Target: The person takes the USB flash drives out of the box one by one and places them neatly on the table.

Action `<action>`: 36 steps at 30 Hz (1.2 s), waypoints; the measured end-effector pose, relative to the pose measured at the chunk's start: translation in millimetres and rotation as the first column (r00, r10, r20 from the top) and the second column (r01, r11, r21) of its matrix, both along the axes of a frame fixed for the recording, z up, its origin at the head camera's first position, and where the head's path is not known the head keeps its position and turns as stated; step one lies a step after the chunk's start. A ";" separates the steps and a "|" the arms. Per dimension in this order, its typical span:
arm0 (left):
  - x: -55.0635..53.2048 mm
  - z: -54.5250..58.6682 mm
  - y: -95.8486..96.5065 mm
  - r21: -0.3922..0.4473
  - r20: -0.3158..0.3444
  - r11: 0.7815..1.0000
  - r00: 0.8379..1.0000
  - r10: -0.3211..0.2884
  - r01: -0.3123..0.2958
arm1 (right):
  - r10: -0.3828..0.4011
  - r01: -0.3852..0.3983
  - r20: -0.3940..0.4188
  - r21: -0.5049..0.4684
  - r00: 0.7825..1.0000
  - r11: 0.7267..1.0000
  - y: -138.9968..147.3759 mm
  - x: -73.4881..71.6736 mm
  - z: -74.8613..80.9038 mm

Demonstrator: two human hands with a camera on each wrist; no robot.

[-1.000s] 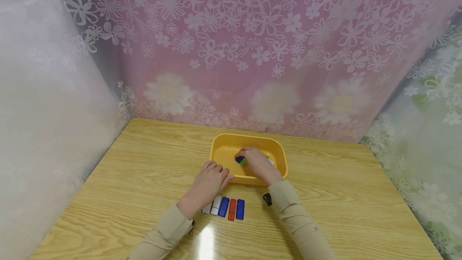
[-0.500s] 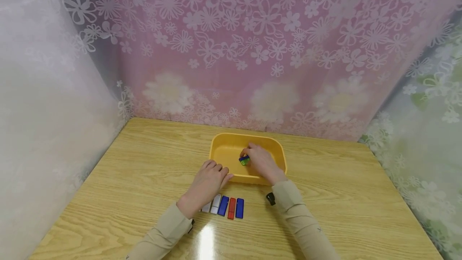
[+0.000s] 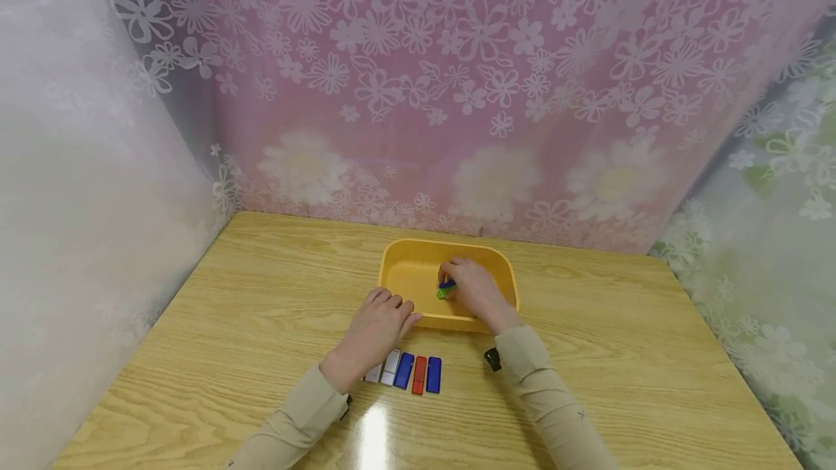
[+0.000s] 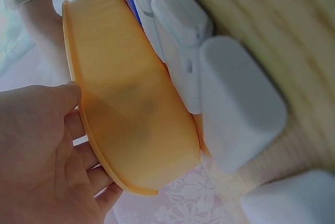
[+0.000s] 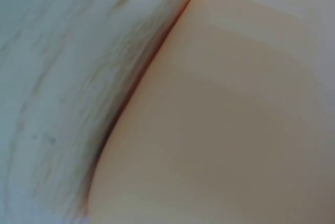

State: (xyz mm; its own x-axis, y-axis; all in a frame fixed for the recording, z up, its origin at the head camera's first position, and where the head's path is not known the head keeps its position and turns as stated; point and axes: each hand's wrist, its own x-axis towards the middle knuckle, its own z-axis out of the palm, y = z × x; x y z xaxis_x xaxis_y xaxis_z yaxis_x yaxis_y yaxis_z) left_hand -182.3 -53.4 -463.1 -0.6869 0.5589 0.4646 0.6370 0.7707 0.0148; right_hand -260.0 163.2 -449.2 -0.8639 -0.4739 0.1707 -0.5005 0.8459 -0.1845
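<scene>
My left hand (image 3: pixel 372 332) grips the near-left rim of a yellow plastic bin (image 3: pixel 398 260). In the left wrist view, the left thumb (image 4: pixel 68 97) lies outside the rim and the fingers reach inside. My right hand (image 3: pixel 477 289) is down in the bin, holding a small blue piece (image 3: pixel 447 284) and a bright green piece (image 3: pixel 445 294) together at its fingertips. Part of both is hidden by the fingers. The bin's outer wall (image 5: pixel 209 130) fills much of the right wrist view, where the hand does not show.
In front of the bin lies a row of flat oblong pieces with seams: a blue one (image 3: pixel 434 375), a red one (image 3: pixel 419 376), another blue one (image 3: pixel 404 370) and white ones (image 3: pixel 390 368). The left forearm covers the row's left end. A flowered curtain (image 3: pixel 418 93) hangs behind the table.
The right hand has shifted slightly right inside the bin, carrying the blue and green pieces, which have turned between its fingers. The left hand has stayed on the rim.
</scene>
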 end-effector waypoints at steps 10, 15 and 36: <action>1.1 1.1 0.7 -0.002 -0.003 1.000 1.000 0.000 0.000 | -0.039 0.029 -0.070 -0.145 0.997 0.989 4.6 2.4 1.7; 0.9 0.7 1.1 -0.007 0.003 1.000 1.000 0.005 -0.005 | -0.080 0.042 -0.128 -0.274 0.988 0.961 7.0 9.0 8.6; -0.1 -1.0 1.3 0.000 0.018 1.000 1.000 0.019 -0.019 | -0.037 0.077 0.078 -0.604 0.996 0.793 21.0 77.1 35.1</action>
State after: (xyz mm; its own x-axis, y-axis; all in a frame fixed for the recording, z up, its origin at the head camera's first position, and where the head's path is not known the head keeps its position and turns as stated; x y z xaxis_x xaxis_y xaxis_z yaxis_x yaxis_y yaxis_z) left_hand -182.4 -52.1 -464.0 -0.7054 0.5459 0.4521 0.6221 0.7825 0.0258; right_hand -182.9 184.2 -414.1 -0.9039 -0.2400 0.3540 -0.4261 0.5771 -0.6968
